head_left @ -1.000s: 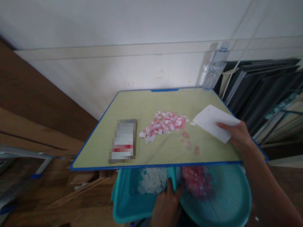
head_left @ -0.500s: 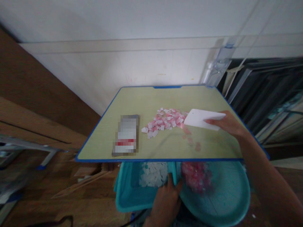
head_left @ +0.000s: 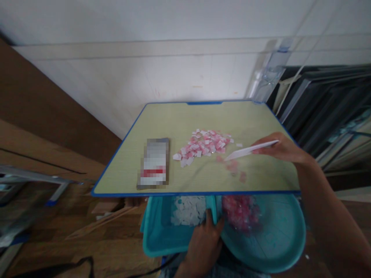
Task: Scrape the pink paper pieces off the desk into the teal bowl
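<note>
In my right hand point(head_left: 279, 148) is a thin white plastic sheet point(head_left: 249, 150), pinched at its right end and turned nearly edge-on. Its left tip is over the board, right of a pile of small pink and white square pieces point(head_left: 204, 144). A few blurred pink pieces point(head_left: 232, 166) are just below that tip. Low in the view, my left hand point(head_left: 206, 236) grips the adjoining rims of a rectangular teal basket point(head_left: 162, 237) and a round teal basin point(head_left: 285, 231). White pieces point(head_left: 189, 210) lie in the basket, a pink-red heap point(head_left: 240, 212) in the basin.
The pale board table point(head_left: 220, 116) has a blue edge and stands against a white wall. On its left lies a pixelated rectangular item point(head_left: 154, 164). A clear bottle point(head_left: 271, 77) stands at the back right corner, beside dark stacked panels point(head_left: 324, 96). Metal legs point(head_left: 58, 193) are at left.
My right hand has tilted the white sheet from its broad face to nearly edge-on, its tip now lower. More pink pieces are apart from the pile. My left hand stays at the rims.
</note>
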